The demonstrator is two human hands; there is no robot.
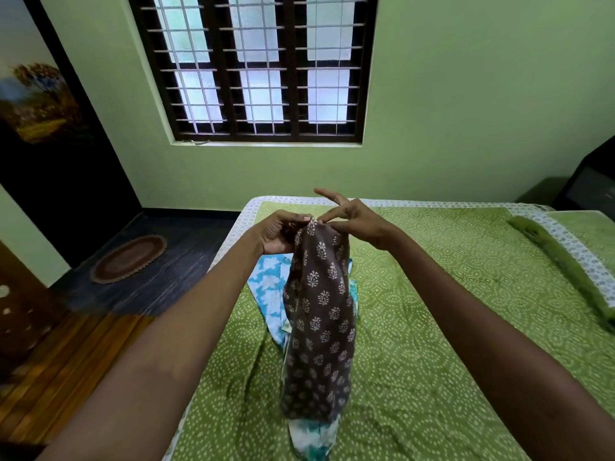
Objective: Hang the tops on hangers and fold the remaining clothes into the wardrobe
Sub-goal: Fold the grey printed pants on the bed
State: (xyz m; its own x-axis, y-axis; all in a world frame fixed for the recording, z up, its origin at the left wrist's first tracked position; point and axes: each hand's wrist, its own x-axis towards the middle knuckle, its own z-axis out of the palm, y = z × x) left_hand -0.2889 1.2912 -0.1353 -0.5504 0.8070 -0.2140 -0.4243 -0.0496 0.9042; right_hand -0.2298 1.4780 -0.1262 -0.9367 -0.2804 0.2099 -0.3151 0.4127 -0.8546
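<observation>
A: Head view. Report the hands.

B: Left hand (278,232) grips the top edge of the brown printed garment (319,321), fingers curled around the cloth. Right hand (354,222) pinches the same edge between thumb and forefinger; its other fingers are extended.

A: Garment position?

B: Held up above the bed (449,294), hanging straight down; its lower end reaches the green bedspread. A blue-and-white garment (268,287) lies on the bed behind and beneath it.

A: Surroundings?

B: A barred window (256,66) in the green wall; an oval mat (128,259) on the floor, left.
</observation>
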